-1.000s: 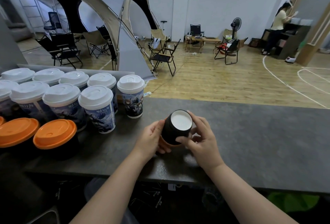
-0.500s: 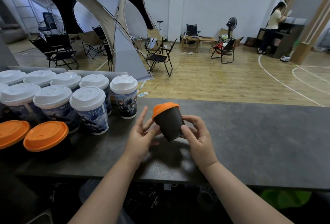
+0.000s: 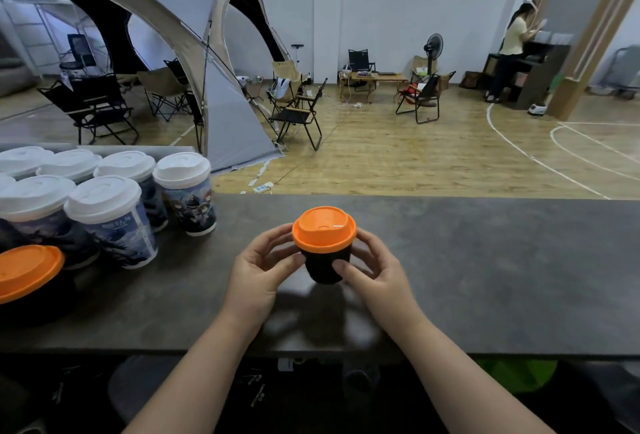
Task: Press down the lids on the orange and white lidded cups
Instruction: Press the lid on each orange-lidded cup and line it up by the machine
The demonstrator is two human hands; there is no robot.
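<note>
Counter [image 3: 485, 277]; left hand [image 3: 258, 272], right hand [image 3: 375, 274] grip orange-lidded cup [image 3: 323, 245].

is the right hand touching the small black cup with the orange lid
Touching. The head view shows the right hand with its thumb lying on the side of the small black cup, below its round orange plastic lid.

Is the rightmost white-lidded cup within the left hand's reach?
Probably, once freed: the left hand grips the orange-lidded cup; only bare counter separates it from the white-lidded cup.
</note>
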